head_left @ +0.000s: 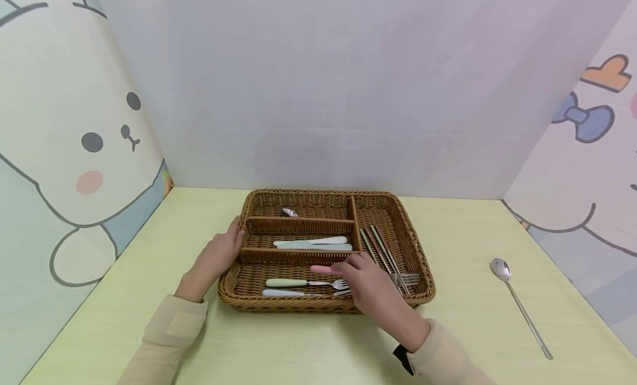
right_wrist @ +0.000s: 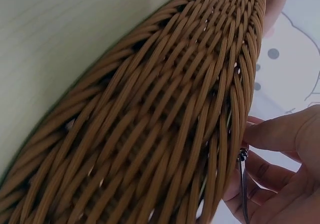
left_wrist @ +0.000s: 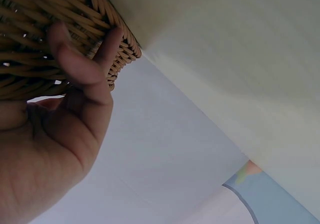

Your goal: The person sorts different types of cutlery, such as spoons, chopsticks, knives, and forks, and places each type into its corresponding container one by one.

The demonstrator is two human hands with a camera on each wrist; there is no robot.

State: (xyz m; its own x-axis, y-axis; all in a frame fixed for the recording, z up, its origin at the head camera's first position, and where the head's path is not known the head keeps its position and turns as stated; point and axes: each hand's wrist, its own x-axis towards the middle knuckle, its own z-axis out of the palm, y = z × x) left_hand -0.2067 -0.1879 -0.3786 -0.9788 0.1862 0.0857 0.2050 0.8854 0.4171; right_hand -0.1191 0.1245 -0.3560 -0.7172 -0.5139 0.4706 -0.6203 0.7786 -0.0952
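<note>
A brown wicker cutlery basket (head_left: 298, 305) with divided compartments sits in the middle of the table. At its left rim my left hand (head_left: 219, 258) grips the wicker; the left wrist view shows bent fingers (left_wrist: 80, 69) against the outer wall. Over the front compartment my right hand (head_left: 370, 291) pinches a fork (head_left: 407, 279), its pink handle pointing left and its tines right. Below that hand lie a green-handled fork (head_left: 287, 282) and a pale blue-handled utensil (head_left: 283, 292), its end partly covered. From the right wrist, the basket wall hides most of the held fork.
Two pale-handled knives (head_left: 318, 245) lie in the middle compartment, and a spoon (head_left: 289, 212) shows in the back one. Several chopsticks (head_left: 380, 244) fill part of the right compartment. A long-handled metal spoon (head_left: 517, 299) rests on the table at right. Printed cloth walls (head_left: 318, 97) surround the table.
</note>
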